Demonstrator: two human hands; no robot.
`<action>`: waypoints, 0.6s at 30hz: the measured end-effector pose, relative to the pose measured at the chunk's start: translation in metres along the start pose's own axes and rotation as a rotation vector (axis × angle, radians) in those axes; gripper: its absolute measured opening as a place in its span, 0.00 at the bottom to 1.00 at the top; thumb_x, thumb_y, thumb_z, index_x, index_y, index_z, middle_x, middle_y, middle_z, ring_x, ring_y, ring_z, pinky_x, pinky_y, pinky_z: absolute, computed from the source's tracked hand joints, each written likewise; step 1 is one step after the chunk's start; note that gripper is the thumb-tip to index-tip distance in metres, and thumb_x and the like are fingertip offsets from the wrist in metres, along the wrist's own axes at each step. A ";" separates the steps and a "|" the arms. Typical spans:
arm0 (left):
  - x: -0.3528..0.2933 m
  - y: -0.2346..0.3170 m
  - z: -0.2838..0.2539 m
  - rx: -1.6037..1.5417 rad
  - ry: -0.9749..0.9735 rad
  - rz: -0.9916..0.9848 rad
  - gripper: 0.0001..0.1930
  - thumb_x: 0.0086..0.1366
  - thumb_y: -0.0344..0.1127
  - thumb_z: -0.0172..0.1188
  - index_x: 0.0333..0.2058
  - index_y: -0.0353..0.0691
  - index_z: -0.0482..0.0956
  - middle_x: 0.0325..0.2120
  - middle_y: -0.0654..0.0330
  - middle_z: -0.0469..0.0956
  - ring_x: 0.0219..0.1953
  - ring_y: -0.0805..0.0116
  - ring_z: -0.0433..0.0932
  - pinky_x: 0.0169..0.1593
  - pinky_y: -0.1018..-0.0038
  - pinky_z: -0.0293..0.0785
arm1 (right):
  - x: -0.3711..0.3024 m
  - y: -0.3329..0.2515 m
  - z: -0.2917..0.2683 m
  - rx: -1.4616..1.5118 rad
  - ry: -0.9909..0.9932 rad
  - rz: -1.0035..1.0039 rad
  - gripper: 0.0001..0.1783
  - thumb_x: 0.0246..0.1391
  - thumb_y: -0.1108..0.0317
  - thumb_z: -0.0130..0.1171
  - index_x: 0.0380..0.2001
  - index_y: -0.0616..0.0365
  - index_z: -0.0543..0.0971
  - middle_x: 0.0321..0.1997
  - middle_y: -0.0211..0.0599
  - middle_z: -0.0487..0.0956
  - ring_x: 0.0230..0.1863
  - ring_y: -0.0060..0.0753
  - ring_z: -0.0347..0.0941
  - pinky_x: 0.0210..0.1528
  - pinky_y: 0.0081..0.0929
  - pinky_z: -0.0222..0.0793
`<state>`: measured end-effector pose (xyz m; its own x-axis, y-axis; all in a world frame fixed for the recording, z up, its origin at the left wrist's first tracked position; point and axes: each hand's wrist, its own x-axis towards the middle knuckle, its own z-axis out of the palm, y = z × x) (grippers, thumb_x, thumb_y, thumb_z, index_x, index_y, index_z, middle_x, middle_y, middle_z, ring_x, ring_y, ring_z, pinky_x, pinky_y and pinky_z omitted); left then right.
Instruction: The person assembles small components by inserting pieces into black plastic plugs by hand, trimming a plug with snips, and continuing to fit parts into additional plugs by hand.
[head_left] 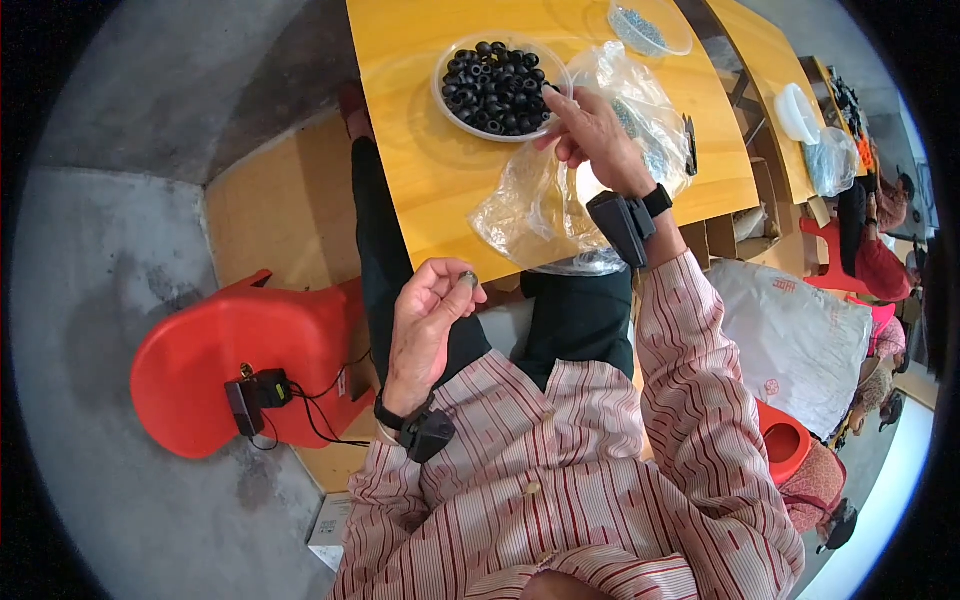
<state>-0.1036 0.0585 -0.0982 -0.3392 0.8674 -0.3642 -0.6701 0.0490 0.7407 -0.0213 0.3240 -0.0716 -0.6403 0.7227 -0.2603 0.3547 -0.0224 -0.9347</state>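
My left hand [428, 322] is closed in a pinch, just off the table's near edge. Between its thumb and fingers is a small dark, shiny piece [467, 278], too small to name. My right hand [602, 142] reaches over the table to the right rim of a clear round plastic tub [553, 62]. Its thumb and forefinger are apart, with nothing visible between them; the other fingers are partly curled. Many black ring-shaped beads [492, 88] fill the tub. Beneath my right hand lies a crumpled clear plastic bag [520, 205] with small bluish pieces in it.
The yellow table [425, 215] also bears a tub of small blue-grey pieces [645, 30] and black snips [690, 145]. A red chair [200, 355] with a cabled black device [255, 395] stands left. A white sack [795, 330] lies right, with other people beyond.
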 end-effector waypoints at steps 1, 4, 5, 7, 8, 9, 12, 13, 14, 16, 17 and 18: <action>0.000 0.000 0.000 0.002 0.001 0.000 0.10 0.62 0.31 0.56 0.41 0.36 0.69 0.29 0.61 0.73 0.32 0.77 0.69 0.37 0.82 0.64 | 0.001 -0.001 0.002 -0.016 -0.015 0.015 0.28 0.58 0.48 0.49 0.41 0.69 0.68 0.21 0.40 0.78 0.14 0.18 0.69 0.16 0.16 0.66; 0.000 0.001 0.002 0.017 0.023 0.005 0.09 0.62 0.30 0.54 0.40 0.36 0.70 0.29 0.61 0.75 0.32 0.78 0.71 0.37 0.82 0.63 | 0.005 -0.002 0.013 0.041 -0.051 0.083 0.28 0.59 0.45 0.45 0.38 0.65 0.68 0.21 0.41 0.78 0.15 0.17 0.68 0.16 0.14 0.63; 0.000 0.001 0.002 0.012 0.021 0.007 0.09 0.62 0.30 0.54 0.40 0.36 0.70 0.29 0.61 0.75 0.32 0.78 0.71 0.37 0.82 0.63 | 0.006 -0.001 0.016 0.110 -0.072 0.138 0.27 0.59 0.43 0.44 0.36 0.62 0.68 0.21 0.40 0.77 0.15 0.15 0.67 0.15 0.12 0.60; 0.000 0.000 0.002 0.003 0.017 0.002 0.09 0.62 0.30 0.54 0.40 0.36 0.70 0.29 0.61 0.75 0.32 0.78 0.70 0.37 0.82 0.64 | 0.010 0.003 0.021 0.202 -0.029 0.165 0.26 0.60 0.45 0.42 0.38 0.61 0.68 0.21 0.40 0.77 0.15 0.16 0.67 0.15 0.13 0.60; -0.001 0.000 0.002 0.010 0.016 0.006 0.09 0.62 0.30 0.54 0.40 0.36 0.70 0.29 0.61 0.75 0.32 0.78 0.70 0.37 0.82 0.64 | 0.011 0.005 0.023 0.291 0.013 0.198 0.24 0.62 0.46 0.41 0.39 0.60 0.67 0.20 0.40 0.76 0.15 0.17 0.67 0.15 0.13 0.60; -0.001 -0.001 0.003 0.019 0.025 0.008 0.08 0.62 0.30 0.54 0.40 0.36 0.70 0.29 0.61 0.75 0.32 0.78 0.70 0.38 0.82 0.64 | 0.012 0.005 0.025 0.294 0.015 0.191 0.24 0.62 0.46 0.41 0.39 0.60 0.67 0.20 0.40 0.76 0.15 0.17 0.67 0.15 0.13 0.60; -0.002 0.000 0.003 0.023 0.047 0.005 0.08 0.62 0.30 0.54 0.40 0.36 0.70 0.29 0.62 0.75 0.32 0.78 0.70 0.38 0.82 0.64 | 0.006 0.001 0.029 0.354 0.089 0.226 0.22 0.63 0.49 0.39 0.40 0.59 0.66 0.21 0.40 0.76 0.14 0.18 0.66 0.15 0.14 0.60; -0.002 0.000 0.003 0.020 0.041 0.011 0.08 0.62 0.29 0.54 0.40 0.36 0.70 0.29 0.62 0.75 0.32 0.78 0.70 0.38 0.82 0.64 | 0.002 -0.005 0.028 0.369 0.060 0.148 0.22 0.63 0.49 0.38 0.41 0.59 0.66 0.23 0.41 0.76 0.15 0.20 0.67 0.16 0.16 0.63; -0.002 0.000 0.003 0.015 0.036 0.016 0.08 0.62 0.29 0.54 0.40 0.36 0.70 0.29 0.62 0.75 0.32 0.78 0.70 0.38 0.82 0.64 | -0.001 -0.012 0.027 0.383 0.030 0.071 0.23 0.63 0.49 0.37 0.42 0.59 0.65 0.26 0.43 0.76 0.15 0.22 0.68 0.17 0.18 0.66; -0.002 0.000 0.003 0.020 0.045 0.011 0.08 0.62 0.29 0.54 0.40 0.36 0.70 0.29 0.62 0.74 0.32 0.78 0.70 0.38 0.82 0.64 | -0.004 -0.022 0.028 0.433 0.022 0.054 0.22 0.63 0.49 0.36 0.40 0.59 0.65 0.25 0.43 0.76 0.16 0.22 0.67 0.19 0.18 0.67; -0.001 0.000 0.002 0.020 0.052 0.007 0.08 0.62 0.29 0.54 0.40 0.36 0.70 0.29 0.62 0.74 0.32 0.78 0.70 0.37 0.82 0.64 | -0.004 -0.026 0.030 0.421 0.015 0.084 0.22 0.63 0.49 0.36 0.39 0.59 0.65 0.25 0.42 0.76 0.16 0.22 0.67 0.19 0.19 0.67; -0.001 0.001 0.003 0.022 0.049 0.005 0.08 0.62 0.29 0.54 0.40 0.36 0.70 0.29 0.62 0.74 0.32 0.78 0.70 0.37 0.82 0.64 | -0.004 -0.029 0.032 0.407 0.011 0.112 0.22 0.63 0.49 0.36 0.38 0.59 0.64 0.24 0.42 0.76 0.16 0.22 0.68 0.19 0.19 0.68</action>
<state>-0.1016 0.0594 -0.0956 -0.3751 0.8423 -0.3871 -0.6537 0.0558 0.7547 -0.0505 0.3000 -0.0514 -0.6050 0.7073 -0.3656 0.1228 -0.3708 -0.9206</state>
